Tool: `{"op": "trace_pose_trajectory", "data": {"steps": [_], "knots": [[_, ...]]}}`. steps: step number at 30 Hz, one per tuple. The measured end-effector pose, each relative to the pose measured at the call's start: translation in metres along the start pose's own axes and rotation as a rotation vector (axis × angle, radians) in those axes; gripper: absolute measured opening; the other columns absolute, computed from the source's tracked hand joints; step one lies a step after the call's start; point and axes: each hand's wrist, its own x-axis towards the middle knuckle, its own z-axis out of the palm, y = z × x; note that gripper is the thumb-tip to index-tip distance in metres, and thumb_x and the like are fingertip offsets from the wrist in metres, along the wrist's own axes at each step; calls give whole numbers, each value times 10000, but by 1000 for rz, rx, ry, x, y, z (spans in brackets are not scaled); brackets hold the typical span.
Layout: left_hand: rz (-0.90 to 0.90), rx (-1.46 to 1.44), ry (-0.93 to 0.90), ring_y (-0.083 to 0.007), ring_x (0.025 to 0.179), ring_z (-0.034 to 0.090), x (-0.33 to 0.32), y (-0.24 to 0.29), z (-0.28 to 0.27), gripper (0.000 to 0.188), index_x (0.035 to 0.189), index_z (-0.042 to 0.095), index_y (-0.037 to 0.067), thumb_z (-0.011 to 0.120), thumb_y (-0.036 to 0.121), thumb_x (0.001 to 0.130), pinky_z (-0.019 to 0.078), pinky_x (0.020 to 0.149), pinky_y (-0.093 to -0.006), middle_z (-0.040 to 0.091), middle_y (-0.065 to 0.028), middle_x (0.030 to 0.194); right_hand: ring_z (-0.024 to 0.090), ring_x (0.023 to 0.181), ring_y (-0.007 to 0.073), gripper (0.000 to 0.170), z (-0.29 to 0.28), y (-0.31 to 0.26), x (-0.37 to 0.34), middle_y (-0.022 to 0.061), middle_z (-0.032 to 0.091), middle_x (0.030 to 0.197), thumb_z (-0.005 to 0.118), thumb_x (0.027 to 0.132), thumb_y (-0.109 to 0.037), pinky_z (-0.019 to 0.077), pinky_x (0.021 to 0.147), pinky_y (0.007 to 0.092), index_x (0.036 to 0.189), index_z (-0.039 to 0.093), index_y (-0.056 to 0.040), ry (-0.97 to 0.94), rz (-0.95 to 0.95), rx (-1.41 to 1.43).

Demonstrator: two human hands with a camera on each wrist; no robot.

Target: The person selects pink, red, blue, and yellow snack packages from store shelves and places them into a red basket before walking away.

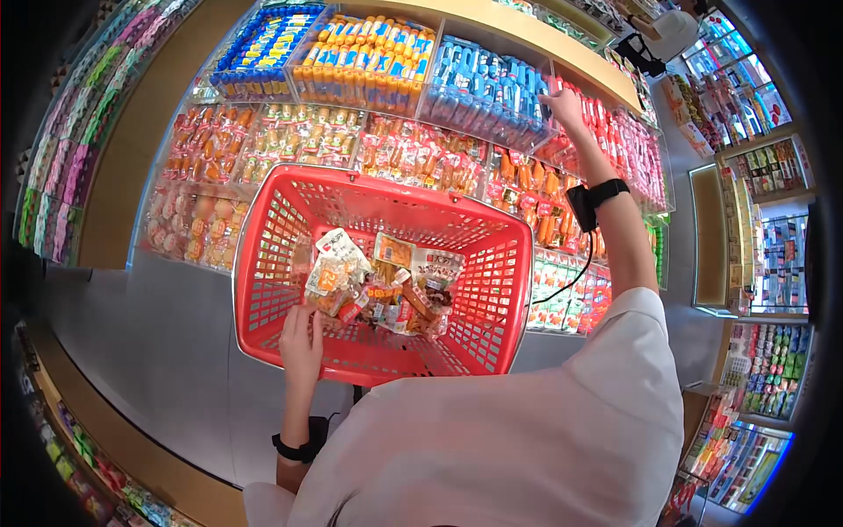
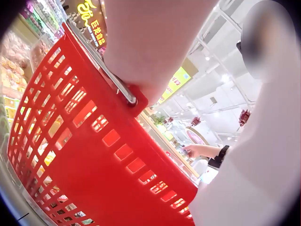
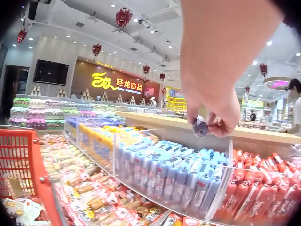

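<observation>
My right hand (image 3: 214, 106) pinches a small dark purple item (image 3: 200, 127) between thumb and fingers, above the bin of blue-wrapped sticks (image 3: 174, 165), close to its divider with the red-wrapped ones (image 3: 258, 188). In the head view that hand (image 1: 562, 104) is at the blue bin's right end. The left hand (image 1: 301, 342) rests over the near-left rim of the red basket (image 1: 351, 364), its fingers reaching inside beside the packets (image 1: 334, 272); in the left wrist view the arm crosses the basket's rim, fingers hidden. Several snack packets lie in the basket.
Bins of orange-wrapped sticks (image 1: 360, 61) and dark blue packs (image 1: 263, 48) stand left of the blue bin. Packaged snacks (image 1: 421, 154) fill the lower shelf beyond the basket. A wooden ledge (image 1: 527, 39) runs behind the bins. Another person (image 3: 295, 110) stands at the far right.
</observation>
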Motion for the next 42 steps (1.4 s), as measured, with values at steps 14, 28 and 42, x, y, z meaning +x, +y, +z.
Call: {"op": "trace_pose_trajectory", "data": {"steps": [14, 28, 42], "knots": [[-202, 14, 80, -277, 766, 549, 6, 5, 1, 102, 898, 534, -20, 487, 60, 855, 439, 674, -323, 533, -142, 835, 611, 850, 362, 229, 51, -20, 9, 226, 615, 902, 461, 792, -134, 498, 707, 432, 869, 634, -6, 99, 4, -369], [-233, -8, 131, -256, 733, 559, 3, 2, -1, 119, 914, 541, -14, 484, 76, 861, 441, 665, -316, 553, -143, 817, 589, 938, 337, 251, 45, -23, 12, 198, 604, 1000, 465, 791, -139, 483, 770, 419, 932, 634, -21, 33, 98, -301], [-175, -213, 229, -211, 669, 577, -4, -3, -5, 122, 917, 545, -9, 506, 90, 857, 453, 575, -291, 578, -131, 810, 595, 568, 138, 359, -89, -93, -93, 77, 607, 661, 613, 780, -342, 482, 527, 261, 902, 611, -5, -229, -267, 159]]}}
